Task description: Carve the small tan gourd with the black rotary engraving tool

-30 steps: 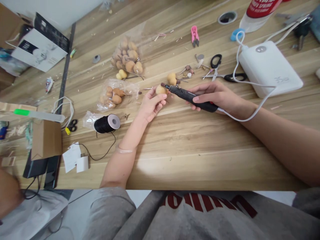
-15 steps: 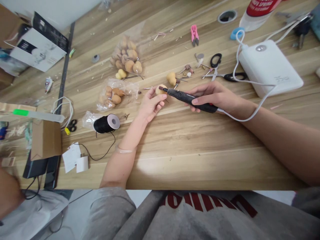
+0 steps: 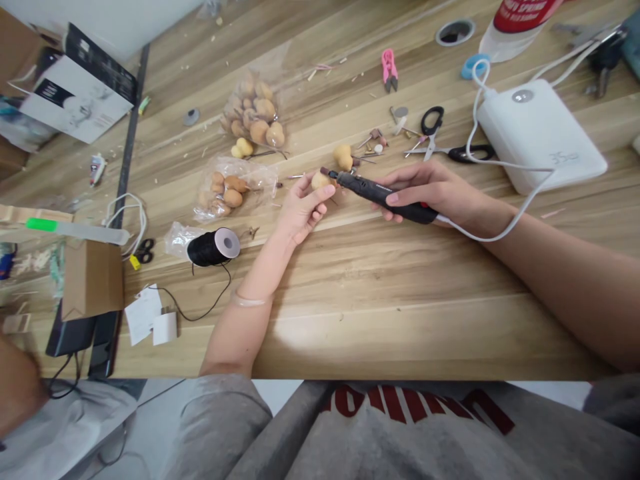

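Observation:
My left hand [image 3: 303,210] pinches a small tan gourd [image 3: 319,179] between thumb and fingers just above the wooden table [image 3: 380,293]. My right hand [image 3: 435,193] grips a black rotary tool [image 3: 380,193], whose tip touches the top of the gourd. A white cable runs from the tool's rear to a white power bank [image 3: 540,137]. Another loose gourd [image 3: 343,156] lies just behind the tool, among several small grinding bits [image 3: 373,143].
Two clear bags of gourds [image 3: 255,117] [image 3: 227,190] lie left of my hands, with a black thread spool [image 3: 214,247] nearer me. Black scissors [image 3: 450,152], pink clippers [image 3: 389,69] and a red-labelled bottle [image 3: 520,23] sit behind. A white box [image 3: 80,90] and cardboard [image 3: 93,277] crowd the left edge.
The tool's tip shifted slightly along the gourd, left and then back right. My left hand turned the gourd a little. Everything else stayed put.

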{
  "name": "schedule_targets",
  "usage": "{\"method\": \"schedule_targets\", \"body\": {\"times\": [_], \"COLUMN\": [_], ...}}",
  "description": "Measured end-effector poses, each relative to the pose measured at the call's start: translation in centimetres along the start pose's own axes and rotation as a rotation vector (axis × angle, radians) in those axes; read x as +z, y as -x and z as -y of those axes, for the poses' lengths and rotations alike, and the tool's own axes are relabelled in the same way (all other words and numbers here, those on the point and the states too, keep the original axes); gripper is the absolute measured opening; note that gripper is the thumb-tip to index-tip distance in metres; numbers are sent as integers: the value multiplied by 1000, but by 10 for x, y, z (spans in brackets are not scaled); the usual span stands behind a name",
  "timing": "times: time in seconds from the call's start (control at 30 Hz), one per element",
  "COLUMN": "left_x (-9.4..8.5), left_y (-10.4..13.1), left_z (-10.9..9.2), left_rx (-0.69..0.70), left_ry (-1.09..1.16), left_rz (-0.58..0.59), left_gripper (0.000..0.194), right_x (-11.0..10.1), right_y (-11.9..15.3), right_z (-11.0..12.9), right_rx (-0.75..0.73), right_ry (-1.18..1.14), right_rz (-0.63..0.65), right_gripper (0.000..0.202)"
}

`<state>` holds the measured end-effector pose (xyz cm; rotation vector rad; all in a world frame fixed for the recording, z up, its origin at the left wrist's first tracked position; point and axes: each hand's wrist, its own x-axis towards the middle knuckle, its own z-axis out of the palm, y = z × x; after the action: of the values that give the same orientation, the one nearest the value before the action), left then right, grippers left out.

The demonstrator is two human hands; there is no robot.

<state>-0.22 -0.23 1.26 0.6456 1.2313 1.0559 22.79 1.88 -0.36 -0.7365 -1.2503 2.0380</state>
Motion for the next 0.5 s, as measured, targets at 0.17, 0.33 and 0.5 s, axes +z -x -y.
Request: {"method": "schedule_targets", "body": {"times": [0.17,0.33,0.5], "left_x": [2,1,0], "left_y": [2,1,0], "left_z": [-1,-1,0], "left_rx": [-16,-27,-20], "left_ry": [75,109,117], "left_rz": [14,16,31], "left_gripper": [40,30,32], "right_x": [2,1,-1], "right_y": [0,0,0], "right_z": [0,-1,-2], "right_rx": [10,8,10], "right_ry": [21,0,29], "right_rz": [26,5,19], "right_gripper": [25,24,27]}}
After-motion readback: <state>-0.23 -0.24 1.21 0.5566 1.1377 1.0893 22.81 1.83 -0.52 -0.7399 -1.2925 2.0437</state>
